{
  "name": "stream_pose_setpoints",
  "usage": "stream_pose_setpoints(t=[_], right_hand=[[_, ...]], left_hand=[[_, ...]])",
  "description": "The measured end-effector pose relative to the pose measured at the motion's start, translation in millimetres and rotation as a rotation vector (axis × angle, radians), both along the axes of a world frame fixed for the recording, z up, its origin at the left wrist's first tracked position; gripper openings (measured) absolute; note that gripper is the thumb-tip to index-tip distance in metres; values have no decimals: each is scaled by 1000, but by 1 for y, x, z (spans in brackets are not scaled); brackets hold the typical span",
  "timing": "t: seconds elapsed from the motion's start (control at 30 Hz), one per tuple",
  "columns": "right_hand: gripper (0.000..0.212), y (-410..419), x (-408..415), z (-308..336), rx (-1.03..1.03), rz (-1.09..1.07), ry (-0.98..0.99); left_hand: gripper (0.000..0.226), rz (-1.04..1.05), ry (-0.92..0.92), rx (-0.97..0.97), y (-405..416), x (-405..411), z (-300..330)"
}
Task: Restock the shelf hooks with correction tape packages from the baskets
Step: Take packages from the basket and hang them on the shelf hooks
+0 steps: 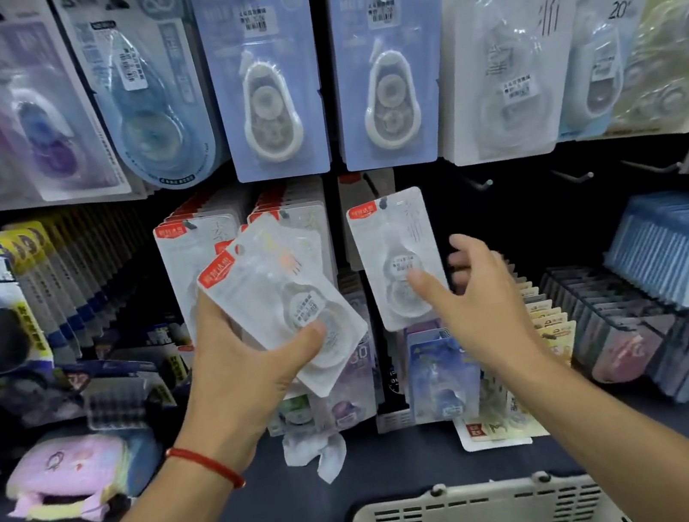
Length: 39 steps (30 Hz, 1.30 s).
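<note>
My left hand (241,358) grips a small stack of white correction tape packages (275,290) with red corner labels, tilted, thumb across the front one. One same white package (395,252) hangs on a hook (383,202) in the lower row. My right hand (473,285) is just to its right with fingers spread and relaxed, thumb tip at the package's lower front; it holds nothing. More white packages (195,243) hang on two hooks behind my left hand. A grey plastic basket (478,519) sits at the bottom.
Bare hooks (479,184) (577,176) stick out to the right of the hung package. Blue packages (263,75) hang in the row above. Boxed stock (688,247) fills the right shelf; a pink pouch (70,475) lies lower left.
</note>
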State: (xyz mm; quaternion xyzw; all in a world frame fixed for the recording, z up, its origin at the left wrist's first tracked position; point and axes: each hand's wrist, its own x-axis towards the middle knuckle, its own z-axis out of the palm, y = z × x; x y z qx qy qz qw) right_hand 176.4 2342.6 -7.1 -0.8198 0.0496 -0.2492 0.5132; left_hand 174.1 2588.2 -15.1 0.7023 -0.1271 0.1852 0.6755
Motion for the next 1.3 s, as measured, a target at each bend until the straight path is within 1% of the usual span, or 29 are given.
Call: stream_pose_setpoints(t=[0.03, 0.07, 0.1, 0.13, 0.17, 0.2, 0.23, 0.33, 0.43, 0.5, 0.57, 0.63, 0.7, 0.77, 1.0, 1.1, 1.13, 1.2, 1.23, 1.27, 1.3], right_hand=[[49, 2, -4, -1, -40, -8, 6], [40, 4, -7, 0, -6, 59, 0], [33, 7, -12, -1, 43, 178, 11], [31, 10, -16, -2, 74, 306, 44], [35, 13, -20, -4, 85, 416, 84], [40, 15, -23, -6, 90, 488, 116], [41, 17, -25, -9, 100, 526, 124], [26, 16, -30, -14, 200, 521, 114], [20, 15, -34, -16, 317, 462, 96], [18, 13, -34, -15, 400, 388, 68], [17, 8, -32, -12, 400, 305, 27], [16, 3, -29, -8, 368, 231, 6], [14, 2, -27, -4, 439, 220, 1], [15, 1, -27, -3, 487, 233, 3], [16, 1, -31, -5, 448, 311, -47], [19, 4, -31, -3, 414, 272, -2], [25, 3, -31, -4, 344, 230, 55], [50, 0, -33, -7, 58, 103, 216], [55, 0, -34, -7, -48, 72, 258], [52, 1, -36, -7, -78, 96, 261], [41, 3, -38, -7, -29, 177, 241]], left_hand=[[96, -20, 28, -2, -2, -1, -1], [96, -45, 58, -2, -4, -2, -1], [96, -74, 84, -1, -7, -3, -2], [98, -106, 105, -1, -10, -5, -2], [99, -139, 122, -7, -13, -5, -3], [98, -169, 140, -22, -17, -6, -3], [97, -197, 158, -43, -19, -7, -3], [95, -251, 225, -76, -24, -9, -3], [99, -329, 292, -82, -21, -9, -3], [100, -335, 330, -78, -18, -9, -1], [88, -239, 309, -26, -16, -8, -1], [76, -114, 245, 47, -14, -7, -2], [73, -41, 188, 81, -12, -6, -3], [74, -5, 156, 72, -10, -4, -4], [71, 72, 28, 16, -9, -7, 2], [75, 104, -5, 9, -9, -8, 5], [75, 100, -4, 11, -9, -8, 5], [70, 55, 18, 21, -9, -9, 2], [70, 15, 45, 24, -9, -9, 1], [72, -33, 79, 19, -11, -10, 0], [75, -80, 114, 11, -14, -10, -2]])
